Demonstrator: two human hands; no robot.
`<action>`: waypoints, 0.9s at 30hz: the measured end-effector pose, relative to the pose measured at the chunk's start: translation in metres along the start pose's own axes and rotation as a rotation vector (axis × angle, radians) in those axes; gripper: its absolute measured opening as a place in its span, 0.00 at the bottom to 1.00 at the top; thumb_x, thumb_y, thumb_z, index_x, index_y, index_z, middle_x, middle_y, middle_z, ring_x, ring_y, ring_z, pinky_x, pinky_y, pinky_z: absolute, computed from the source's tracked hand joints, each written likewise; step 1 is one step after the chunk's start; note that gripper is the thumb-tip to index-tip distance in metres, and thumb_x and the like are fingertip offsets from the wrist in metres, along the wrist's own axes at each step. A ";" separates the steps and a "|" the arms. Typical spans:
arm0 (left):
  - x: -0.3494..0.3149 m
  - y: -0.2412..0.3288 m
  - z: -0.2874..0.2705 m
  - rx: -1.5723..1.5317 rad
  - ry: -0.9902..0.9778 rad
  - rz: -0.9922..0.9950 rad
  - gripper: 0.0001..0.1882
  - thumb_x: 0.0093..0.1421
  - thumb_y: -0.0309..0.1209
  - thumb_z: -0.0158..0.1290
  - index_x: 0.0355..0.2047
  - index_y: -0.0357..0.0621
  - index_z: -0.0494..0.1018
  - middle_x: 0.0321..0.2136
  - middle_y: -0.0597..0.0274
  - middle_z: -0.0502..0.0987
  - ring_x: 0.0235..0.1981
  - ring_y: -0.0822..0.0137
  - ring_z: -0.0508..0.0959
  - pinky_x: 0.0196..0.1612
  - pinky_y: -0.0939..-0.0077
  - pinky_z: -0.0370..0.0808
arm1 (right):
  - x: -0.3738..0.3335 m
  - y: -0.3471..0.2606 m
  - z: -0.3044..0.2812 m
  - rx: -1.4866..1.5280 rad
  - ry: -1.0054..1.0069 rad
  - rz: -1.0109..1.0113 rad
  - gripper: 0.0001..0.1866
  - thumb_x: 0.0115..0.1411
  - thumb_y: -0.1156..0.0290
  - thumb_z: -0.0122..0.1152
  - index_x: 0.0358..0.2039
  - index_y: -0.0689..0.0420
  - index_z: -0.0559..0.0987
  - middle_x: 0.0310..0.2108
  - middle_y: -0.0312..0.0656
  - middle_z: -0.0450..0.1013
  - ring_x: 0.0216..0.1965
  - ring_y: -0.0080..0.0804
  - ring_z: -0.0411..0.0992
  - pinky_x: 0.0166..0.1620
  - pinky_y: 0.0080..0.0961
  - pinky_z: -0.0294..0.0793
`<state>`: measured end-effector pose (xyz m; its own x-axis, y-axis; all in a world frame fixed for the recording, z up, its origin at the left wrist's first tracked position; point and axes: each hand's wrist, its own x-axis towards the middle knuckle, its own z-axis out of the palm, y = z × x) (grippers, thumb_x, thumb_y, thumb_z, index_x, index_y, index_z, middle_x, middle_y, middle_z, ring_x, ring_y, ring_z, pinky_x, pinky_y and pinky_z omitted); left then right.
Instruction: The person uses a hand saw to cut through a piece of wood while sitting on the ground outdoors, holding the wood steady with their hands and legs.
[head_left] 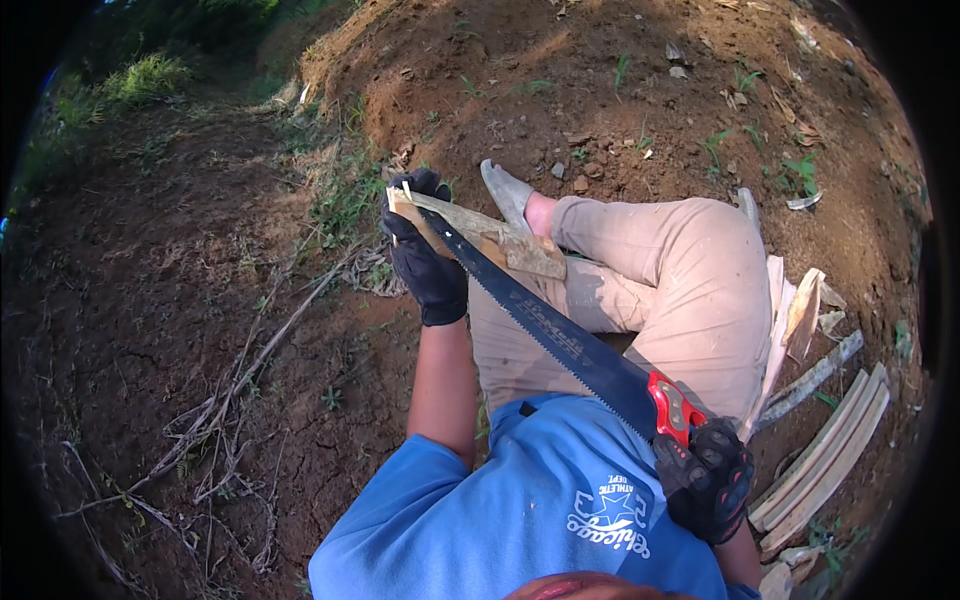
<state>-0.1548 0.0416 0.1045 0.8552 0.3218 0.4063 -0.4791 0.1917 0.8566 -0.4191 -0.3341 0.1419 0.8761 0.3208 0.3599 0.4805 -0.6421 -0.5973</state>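
the person is sitting on bare soil, sawing a piece of wood [490, 235] that is resting across the raised knee [700, 250].

the left hand [425, 255], in a black glove, is wrapped closed around the far end of the wood, holding that end up and clear of the soil. the right hand [705, 480], also gloved, is clenched around the red and black handle of the hand saw [560, 340], down by the blue shirt. the blade is running diagonally from the handle up to the wood, and its tip is meeting the wood just beside the left hand's fingers [400, 225].

for a clean stroke, as judged from this position:
- the wood should be kept pressed firmly against the knee so that it is not twisting under the teeth.
- the blade should be staying in one line with the right forearm, using long, light strokes.
- the left fingers are sitting close to the teeth; sliding that grip away from the cut would be lowering the risk.

split wood strips [820, 455] are lying on the ground at the person's right side.
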 end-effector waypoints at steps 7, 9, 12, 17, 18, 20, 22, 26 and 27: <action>0.001 -0.004 -0.004 -0.048 -0.011 0.013 0.40 0.73 0.66 0.42 0.65 0.43 0.66 0.58 0.57 0.75 0.60 0.59 0.74 0.68 0.57 0.66 | -0.015 -0.016 0.046 0.431 0.066 0.507 0.17 0.49 0.71 0.80 0.41 0.56 0.90 0.36 0.47 0.85 0.37 0.40 0.84 0.44 0.36 0.83; 0.005 -0.006 -0.005 0.037 0.018 0.072 0.37 0.74 0.65 0.41 0.64 0.44 0.66 0.57 0.58 0.75 0.59 0.61 0.74 0.67 0.59 0.65 | -0.015 -0.017 0.052 0.484 0.120 0.666 0.17 0.50 0.73 0.78 0.43 0.58 0.90 0.36 0.50 0.85 0.36 0.39 0.85 0.43 0.34 0.82; -0.006 -0.002 -0.004 0.029 0.100 0.086 0.37 0.74 0.64 0.40 0.63 0.43 0.66 0.56 0.59 0.75 0.58 0.62 0.73 0.67 0.59 0.64 | -0.010 -0.017 0.050 0.599 0.045 0.844 0.18 0.52 0.74 0.75 0.45 0.60 0.89 0.36 0.52 0.85 0.34 0.37 0.84 0.41 0.31 0.82; -0.003 -0.001 -0.010 0.122 0.047 0.118 0.41 0.72 0.67 0.41 0.64 0.41 0.66 0.58 0.55 0.75 0.62 0.58 0.72 0.68 0.56 0.65 | 0.003 -0.005 0.040 0.572 -0.074 0.697 0.18 0.54 0.71 0.73 0.46 0.58 0.89 0.36 0.52 0.85 0.31 0.36 0.84 0.40 0.30 0.82; -0.003 -0.002 -0.010 0.109 0.093 0.102 0.41 0.72 0.67 0.41 0.65 0.42 0.66 0.58 0.55 0.75 0.62 0.58 0.73 0.68 0.56 0.66 | 0.005 -0.003 0.040 0.528 -0.083 0.623 0.18 0.54 0.71 0.73 0.47 0.57 0.89 0.36 0.51 0.86 0.31 0.37 0.84 0.40 0.30 0.82; -0.002 -0.002 -0.013 0.072 0.148 0.048 0.41 0.72 0.67 0.42 0.65 0.43 0.66 0.59 0.55 0.75 0.62 0.58 0.73 0.68 0.56 0.67 | 0.009 -0.002 0.029 0.327 -0.061 0.369 0.20 0.51 0.71 0.75 0.47 0.53 0.89 0.39 0.47 0.83 0.37 0.41 0.82 0.46 0.37 0.81; 0.001 -0.003 -0.022 0.026 0.164 -0.026 0.40 0.72 0.66 0.44 0.66 0.44 0.65 0.60 0.56 0.74 0.61 0.58 0.74 0.68 0.55 0.68 | 0.009 -0.002 0.018 0.123 -0.032 0.123 0.22 0.49 0.71 0.78 0.48 0.50 0.90 0.42 0.43 0.81 0.44 0.45 0.80 0.53 0.43 0.79; -0.003 -0.003 -0.040 -0.089 0.149 -0.023 0.38 0.72 0.64 0.45 0.66 0.46 0.65 0.60 0.57 0.75 0.60 0.60 0.75 0.67 0.56 0.69 | 0.017 0.002 -0.001 0.087 -0.067 0.035 0.21 0.48 0.69 0.80 0.46 0.48 0.89 0.38 0.40 0.76 0.41 0.44 0.78 0.49 0.44 0.80; -0.001 -0.004 -0.038 -0.108 0.136 -0.023 0.37 0.73 0.64 0.43 0.66 0.46 0.65 0.59 0.58 0.75 0.59 0.61 0.75 0.67 0.59 0.69 | 0.018 0.000 -0.005 0.091 -0.068 0.029 0.21 0.48 0.69 0.80 0.46 0.49 0.89 0.38 0.40 0.76 0.41 0.45 0.78 0.49 0.45 0.80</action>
<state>-0.1609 0.0755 0.0883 0.8349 0.4375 0.3339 -0.4845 0.2968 0.8229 -0.4033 -0.3317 0.1518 0.8887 0.3517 0.2941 0.4541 -0.5871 -0.6701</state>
